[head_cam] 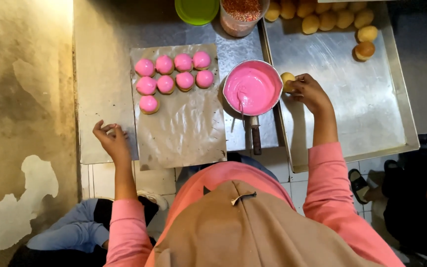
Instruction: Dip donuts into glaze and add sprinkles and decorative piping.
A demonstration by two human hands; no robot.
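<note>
A small round golden-brown bun [287,80], still plain, sits pinched in the fingers of the right hand [310,92], held just beside the rim of the small metal saucepan of glossy pink icing [253,88]. The bun is over the near left corner of the large shallow steel tray [371,123], touching or almost touching the pan's edge (which of the two I cannot tell). The pan's dark handle [256,138] points back toward the person, and a thin utensil stands in the icing.

The left hand [112,141] is loosely curled, holding nothing, its fingertips resting at the near left edge of the grey baking sheet paper [189,128] as if steadying it. On that paper lie eight pink-iced buns [174,74]: four in the far row, three in the next, one alone starting a third.

Judging by this, the step in hand is dipping: one bun picked from the tray and brought to the icing. The next move would call for turning the bun top-down into the pink, lifting it without drips, and crossing over the pan to set it beside the lone one in the third row.

Further out, a heap of plain golden buns [332,17] waits at the tray's far end, a clear tub of reddish sprinkles [243,12] stands beyond the pan, and a green round lid [197,10] lies beside that.
</note>
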